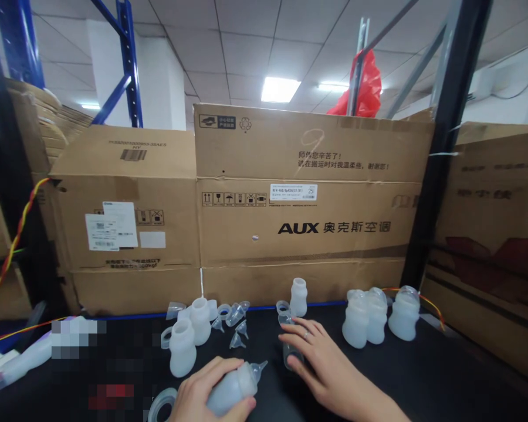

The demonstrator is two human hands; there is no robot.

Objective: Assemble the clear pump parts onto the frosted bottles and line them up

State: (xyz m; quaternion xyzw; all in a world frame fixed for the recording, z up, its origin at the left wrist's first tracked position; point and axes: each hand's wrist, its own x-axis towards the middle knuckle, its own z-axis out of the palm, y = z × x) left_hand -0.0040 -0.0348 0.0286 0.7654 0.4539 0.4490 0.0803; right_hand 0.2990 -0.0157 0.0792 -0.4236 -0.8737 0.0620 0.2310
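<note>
My left hand (202, 392) is wrapped round a frosted silicone bottle (235, 387) lying on its side, its clear nipple pointing right. My right hand (323, 363) lies over a small clear part (290, 354) on the black table (422, 375), fingers bent down on it. Two open bottles (182, 347) stand just left of my hands. A ring (161, 404) lies by my left wrist.
Clear funnels and rings (236, 319) are scattered at the back middle, with one bottle (298, 297). Three capped bottles (376, 316) stand at the right. Big cardboard boxes (308, 205) wall the table's far side. Dark shelf posts (449, 129) rise at both sides.
</note>
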